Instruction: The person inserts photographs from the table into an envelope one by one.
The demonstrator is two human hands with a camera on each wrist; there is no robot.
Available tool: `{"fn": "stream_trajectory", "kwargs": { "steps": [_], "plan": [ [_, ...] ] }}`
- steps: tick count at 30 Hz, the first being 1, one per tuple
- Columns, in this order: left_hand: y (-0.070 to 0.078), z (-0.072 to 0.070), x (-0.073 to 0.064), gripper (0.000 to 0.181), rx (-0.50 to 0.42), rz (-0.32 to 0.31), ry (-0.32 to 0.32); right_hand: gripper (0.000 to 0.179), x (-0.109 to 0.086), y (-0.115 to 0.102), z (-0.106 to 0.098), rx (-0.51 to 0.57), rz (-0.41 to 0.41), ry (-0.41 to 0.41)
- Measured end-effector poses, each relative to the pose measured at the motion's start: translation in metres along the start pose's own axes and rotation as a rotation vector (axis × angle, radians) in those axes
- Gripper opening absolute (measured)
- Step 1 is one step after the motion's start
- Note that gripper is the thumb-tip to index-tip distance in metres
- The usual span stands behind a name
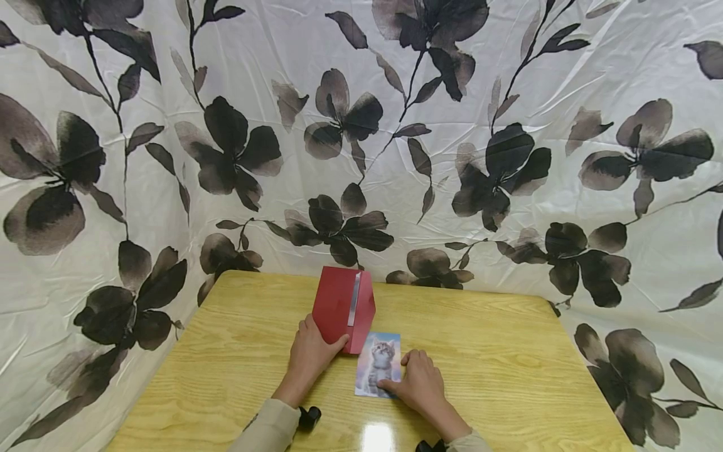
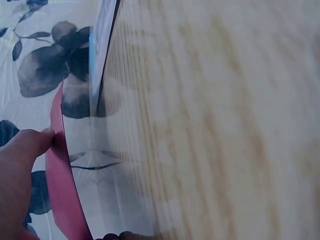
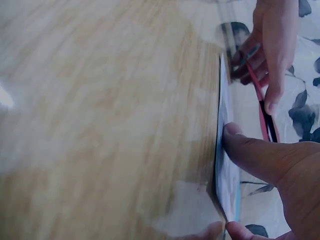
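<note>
My left hand (image 1: 310, 348) grips a red envelope (image 1: 334, 298) by its near left corner, thumb on top and fingers beneath. The envelope's pointed flap lies opened to the right, with a pale strip (image 1: 354, 301) along the opening. In the left wrist view the envelope (image 2: 62, 175) shows edge-on, raised off the table. My right hand (image 1: 420, 382) pinches a card (image 1: 380, 358) with a kitten picture, thumb on its face near the lower right. Seen from the right wrist, the card (image 3: 227, 185) is thin and almost edge-on. Its upper edge is close to the envelope's lower right corner.
Both hands work over a yellow wood-grain table (image 1: 237, 351). Behind it and along the left hangs a white cloth (image 1: 418, 213) with dark flowers. A bright reflection (image 1: 378, 436) shines at the table's near side.
</note>
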State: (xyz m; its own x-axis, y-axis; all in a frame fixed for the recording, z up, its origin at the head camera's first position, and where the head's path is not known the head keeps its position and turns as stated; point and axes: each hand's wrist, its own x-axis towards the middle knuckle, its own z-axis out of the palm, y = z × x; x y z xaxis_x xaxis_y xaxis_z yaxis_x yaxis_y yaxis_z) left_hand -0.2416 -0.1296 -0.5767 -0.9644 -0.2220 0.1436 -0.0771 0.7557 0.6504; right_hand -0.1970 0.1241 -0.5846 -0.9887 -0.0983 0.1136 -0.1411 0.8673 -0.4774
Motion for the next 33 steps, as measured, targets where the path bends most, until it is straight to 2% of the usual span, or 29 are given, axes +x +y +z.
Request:
{"fn": "stream_trajectory", "kwargs": {
  "steps": [19, 27, 33],
  "plan": [
    [0.0017, -0.001, -0.002, 0.099, -0.02, -0.018, 0.001, 0.061, -0.0022, -0.0031, -0.0008, 0.043, 0.044, -0.032],
    [0.0006, -0.0013, -0.0022, 0.097, -0.027, -0.016, -0.008, 0.058, -0.0034, -0.0046, 0.001, 0.107, 0.067, -0.026],
    [-0.0004, -0.0002, -0.0018, 0.098, -0.02, -0.016, -0.013, 0.052, -0.0072, -0.0044, 0.0013, 0.147, 0.03, -0.012]
  ]
}}
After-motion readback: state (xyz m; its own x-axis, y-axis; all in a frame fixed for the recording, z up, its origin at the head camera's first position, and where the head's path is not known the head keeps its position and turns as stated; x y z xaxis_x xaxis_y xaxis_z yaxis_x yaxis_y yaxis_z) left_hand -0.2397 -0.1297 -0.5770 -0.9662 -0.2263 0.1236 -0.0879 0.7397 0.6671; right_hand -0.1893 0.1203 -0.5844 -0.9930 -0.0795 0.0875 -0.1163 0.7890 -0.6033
